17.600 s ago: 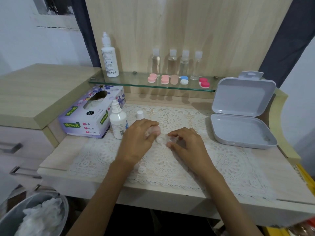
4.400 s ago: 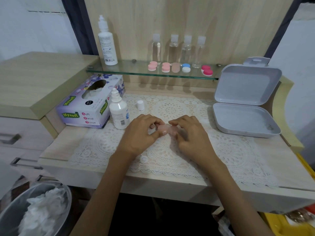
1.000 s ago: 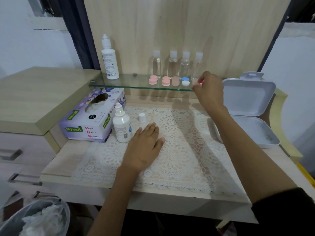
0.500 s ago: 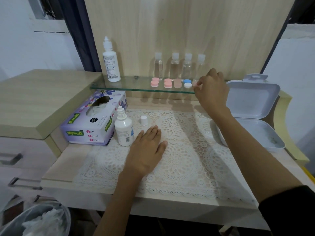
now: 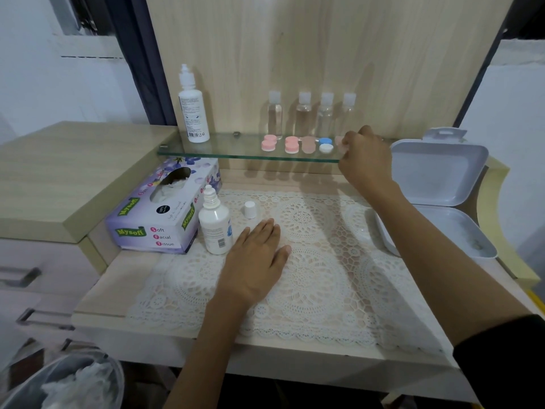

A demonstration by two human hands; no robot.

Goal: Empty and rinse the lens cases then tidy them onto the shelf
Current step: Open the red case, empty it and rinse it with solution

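Lens cases sit in a row on the glass shelf (image 5: 206, 150) fixed to the wooden back panel: a pink case (image 5: 269, 143) at the left, a second pink case (image 5: 292, 144) touching a beige-pink one (image 5: 308, 144), then a blue-and-white case (image 5: 325, 145). At the right end of the row, the right hand (image 5: 364, 156) reaches up to the shelf, its fingers (image 5: 346, 143) curled close around a pale pink lens case (image 5: 340, 143), only a sliver of which shows; whether that case already rests on the glass or hangs just above it cannot be told. Behind the row stand four small clear bottles (image 5: 303, 116), and a tall white solution bottle (image 5: 193, 113) stands at the shelf's left end. Below, the left hand (image 5: 255, 261) lies flat, fingers spread and holding nothing, on a white lace mat (image 5: 324, 276) covering the bench (image 5: 118, 278). Just beside that hand stands a small white bottle (image 5: 216, 228) with its cap (image 5: 250, 209) off and set apart on the mat. A tissue box (image 5: 159, 214) sits to the left, an open, seemingly empty grey plastic box (image 5: 442, 202) to the right, and a bin holding used tissue (image 5: 73, 385) below the bench edge. No lens case remains on the mat, so the task looks nearly finished: this case seems the last to be shelved.
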